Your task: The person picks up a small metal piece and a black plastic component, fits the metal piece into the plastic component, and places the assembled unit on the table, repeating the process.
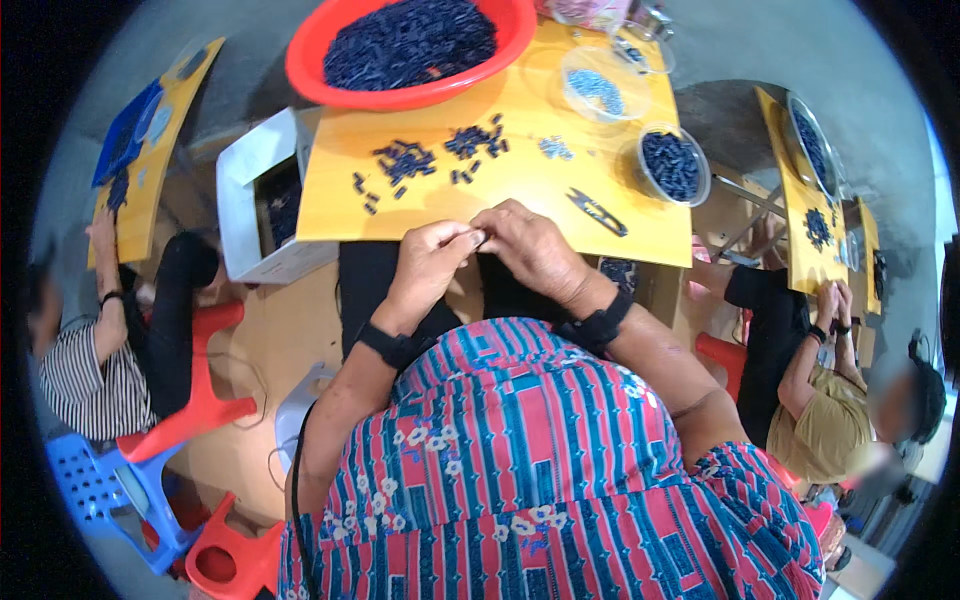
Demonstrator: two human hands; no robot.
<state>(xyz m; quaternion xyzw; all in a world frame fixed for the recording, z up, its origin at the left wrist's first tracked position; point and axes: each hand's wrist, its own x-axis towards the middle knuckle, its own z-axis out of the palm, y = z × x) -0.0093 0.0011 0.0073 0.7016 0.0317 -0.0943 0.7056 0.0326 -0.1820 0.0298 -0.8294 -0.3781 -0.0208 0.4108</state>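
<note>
Head view: both hands [480, 245] pinch something tiny, hidden; snips [597, 211] and dark pieces [403, 160] nearby

The person wears a short-sleeved top [560, 470] striped red and teal with small white flowers, and a black band on each wrist [392, 346].

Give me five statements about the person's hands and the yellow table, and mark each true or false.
1. The left hand and right hand meet fingertip to fingertip at the near edge of the yellow table. True.
2. The red basin is empty. False: it is full of small dark pieces.
3. The snips are in the right hand. False: they lie on the table, right of the hands.
4. Each wrist wears a black band. True.
5. The round clear tub holds dark pieces. True.
</note>
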